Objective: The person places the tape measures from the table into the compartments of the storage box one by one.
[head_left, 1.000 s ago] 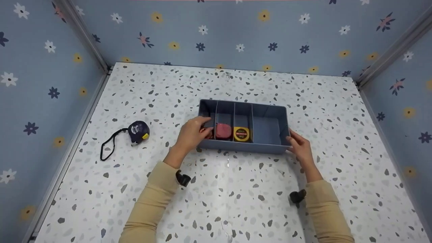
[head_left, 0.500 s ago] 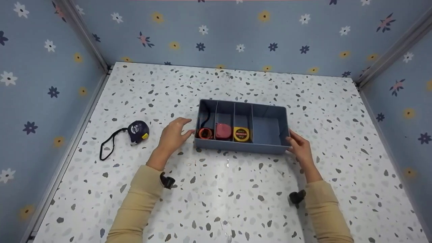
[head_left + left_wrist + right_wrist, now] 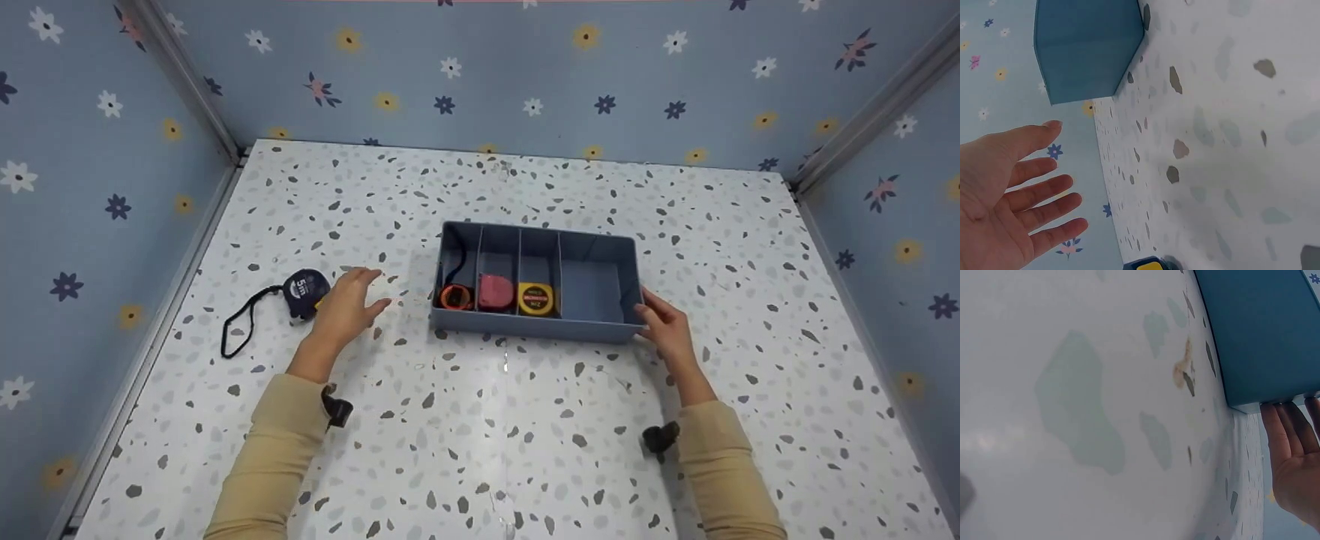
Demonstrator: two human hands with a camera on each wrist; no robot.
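My left hand is beside the navy tape measure, holding nothing, its fingers spread. It covers part of the tape's yellow button in the head view; contact cannot be told. In the left wrist view the palm and fingers show extended. My right hand holds the right end of a blue-grey divided box, thumb at the rim and fingers against the outer wall. An orange-and-black tape measure, a pink one and a yellow one sit in separate compartments.
A black wrist strap trails left from the navy tape measure on the speckled table. The box's wide right compartment has only its bare floor showing. Flowered blue walls border the table at back and sides.
My left hand has come out of the box's left compartment, uncovering the orange-and-black tape measure, and moved left to the navy one. The right hand stays at the box's right end.
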